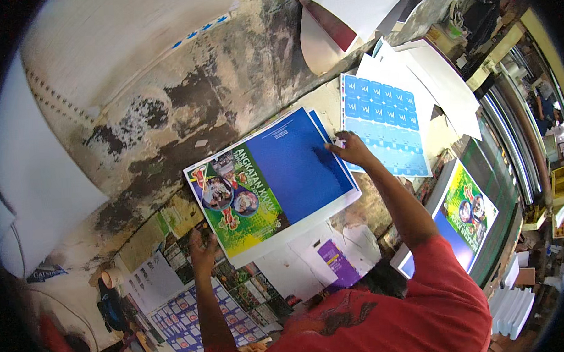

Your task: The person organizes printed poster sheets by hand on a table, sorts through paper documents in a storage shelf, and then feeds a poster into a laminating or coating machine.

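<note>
A thick stack of printed sheets (303, 156), blue on one half and green-yellow with round photos on the other, lies at an angle before me. Its top sheets sit slightly out of line at the right end. My right hand (353, 151) reaches to that end, fingertips resting on the blue part near the edge, fingers apart. At the stack's lower left side is my left hand (203, 250), its fingers spread beside the edge; whether they touch the paper I cannot tell. Under the stack, white paper with a purple panel (339, 261) shows.
A light-blue sheet of repeated labels (387, 124) lies beyond my right hand, over white sheets (438, 87). Another stack with the same print (466, 209) is at right, near a dark green surface (492, 167). A stained wall (215, 97) runs behind. Printed sheets (197, 324) cover the lower left.
</note>
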Demonstrator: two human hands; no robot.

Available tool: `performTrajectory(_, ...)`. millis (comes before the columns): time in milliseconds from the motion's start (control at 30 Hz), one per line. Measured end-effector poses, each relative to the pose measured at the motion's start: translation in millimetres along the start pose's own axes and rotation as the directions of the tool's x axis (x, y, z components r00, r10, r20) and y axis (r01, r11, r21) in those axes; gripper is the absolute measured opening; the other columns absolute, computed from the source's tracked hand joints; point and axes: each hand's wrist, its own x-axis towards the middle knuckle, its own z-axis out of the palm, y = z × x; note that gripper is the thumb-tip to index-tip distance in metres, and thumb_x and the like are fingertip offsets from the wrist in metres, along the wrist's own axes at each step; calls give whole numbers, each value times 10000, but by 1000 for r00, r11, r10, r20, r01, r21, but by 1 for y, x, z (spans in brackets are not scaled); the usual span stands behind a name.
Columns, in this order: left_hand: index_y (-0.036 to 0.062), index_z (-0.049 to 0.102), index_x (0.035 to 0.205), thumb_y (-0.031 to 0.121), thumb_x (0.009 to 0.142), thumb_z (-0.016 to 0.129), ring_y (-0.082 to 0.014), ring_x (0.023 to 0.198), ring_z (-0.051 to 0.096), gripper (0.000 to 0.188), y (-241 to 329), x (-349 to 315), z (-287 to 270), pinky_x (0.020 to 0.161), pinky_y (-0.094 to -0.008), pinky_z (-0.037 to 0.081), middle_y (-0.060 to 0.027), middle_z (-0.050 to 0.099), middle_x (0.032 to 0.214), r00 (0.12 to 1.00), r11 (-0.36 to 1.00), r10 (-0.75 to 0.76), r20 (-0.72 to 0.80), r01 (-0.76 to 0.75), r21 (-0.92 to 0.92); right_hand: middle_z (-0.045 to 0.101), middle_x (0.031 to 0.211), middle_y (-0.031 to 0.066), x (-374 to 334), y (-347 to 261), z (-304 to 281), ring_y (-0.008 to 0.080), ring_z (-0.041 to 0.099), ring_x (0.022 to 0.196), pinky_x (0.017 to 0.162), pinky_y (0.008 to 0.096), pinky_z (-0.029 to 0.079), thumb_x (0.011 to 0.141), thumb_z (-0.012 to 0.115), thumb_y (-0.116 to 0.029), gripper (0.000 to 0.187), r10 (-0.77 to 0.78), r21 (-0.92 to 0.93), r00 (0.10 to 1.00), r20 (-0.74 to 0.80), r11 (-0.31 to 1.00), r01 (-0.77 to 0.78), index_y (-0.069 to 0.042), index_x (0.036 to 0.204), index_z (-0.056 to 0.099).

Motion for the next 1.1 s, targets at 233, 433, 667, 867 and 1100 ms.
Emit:
performTrajectory(233,32,310,1430,481,714,806,-336,1190,505,980,33,133,55,966,-480,452,-177,454,1364,983,985,-172,-64,171,-15,573,1165,326,78,-47,63,423,571,1115,919,441,489,643,734,-656,951,249,182,966,68,949,-257,118,1164,553)
performTrajectory(433,-50,500,1264,237,715,832,-271,1022,583,703,50,163,51,917,-384,456,-168,547,1244,964,917,-266,2,253,-308,642,1108,236,102,3,63,327,615,1064,934,374,469,668,799,-480,804,233,415,962,140,869,-270,36,1236,559)
performTrajectory(667,-34,538,1230,168,772,762,-238,1015,567,549,77,11,-73,950,-386,424,-134,572,1201,910,913,105,-402,-249,-324,671,1051,150,-53,-123,-82,228,645,969,881,361,505,740,819,-251,544,-29,875,998,-48,481,56,11,1153,580)
performTrajectory(867,-33,467,1326,145,747,756,-278,1195,510,672,86,-19,-88,1060,-413,353,-142,533,1282,801,724,565,-197,-596,-347,643,1035,31,-124,-99,-86,146,605,954,885,314,483,706,835,-135,465,-258,810,945,-203,499,310,-34,1096,602)
performTrajectory(1100,-52,492,1265,27,737,767,-286,1173,510,601,19,18,-47,1039,-427,381,-156,523,1271,960,754,230,-158,-278,-595,571,1204,164,-155,-95,-77,272,544,1102,983,401,413,673,844,-276,739,-215,571,974,-75,791,219,-32,1279,500)
